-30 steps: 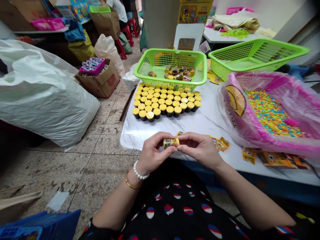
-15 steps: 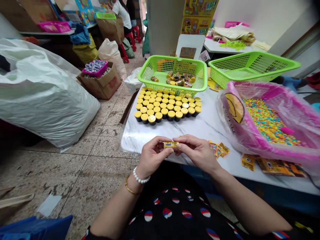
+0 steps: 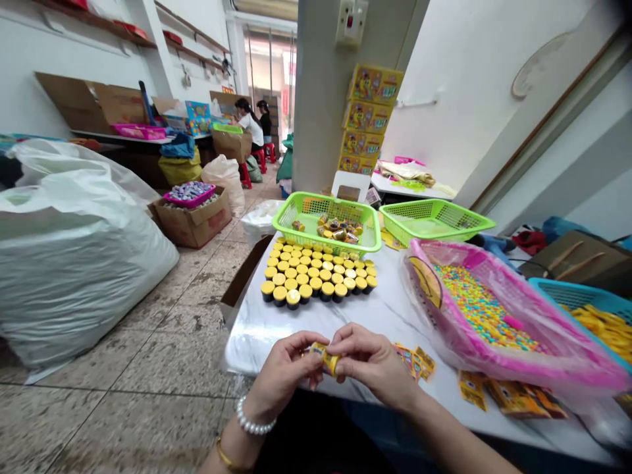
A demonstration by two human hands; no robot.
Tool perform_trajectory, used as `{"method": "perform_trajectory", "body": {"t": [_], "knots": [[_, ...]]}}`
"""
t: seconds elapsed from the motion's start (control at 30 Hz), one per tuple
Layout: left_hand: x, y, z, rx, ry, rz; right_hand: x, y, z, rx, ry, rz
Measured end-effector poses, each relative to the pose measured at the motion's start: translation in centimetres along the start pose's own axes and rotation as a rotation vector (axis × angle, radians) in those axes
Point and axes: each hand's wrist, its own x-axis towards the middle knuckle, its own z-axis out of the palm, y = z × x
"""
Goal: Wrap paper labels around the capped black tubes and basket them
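My left hand (image 3: 285, 375) and my right hand (image 3: 371, 362) pinch a small yellow labelled container (image 3: 324, 356) between them at the near edge of the white marble table (image 3: 395, 316). Both hands are closed on it. Beyond them stands a block of several yellow-capped black containers (image 3: 318, 275). A few yellow stickers (image 3: 417, 361) lie just right of my right hand.
A green basket (image 3: 326, 224) holds more containers; an empty green basket (image 3: 434, 220) sits to its right. A pink basket of coloured candies (image 3: 486, 309) and a blue basket (image 3: 595, 316) stand on the right. A big white bag (image 3: 74, 257) and a cardboard box (image 3: 195, 217) are on the floor. People sit far back.
The camera has tilted upward, so the room's far end now shows. My hands still hold the small container, which has turned a little between my fingers.
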Motion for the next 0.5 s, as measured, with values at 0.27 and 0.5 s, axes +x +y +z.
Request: {"method": "perform_trajectory", "body": {"t": [0.27, 0.5], "knots": [[0.5, 0.1, -0.5, -0.122, -0.003, -0.055, 1.2, 1.7, 0.4, 0.016, 0.056, -0.011], [1.2, 0.0, 0.5, -0.155, 0.152, 0.022, 2.6, -1.8, -0.3, -0.839, -0.027, -0.354]]}}
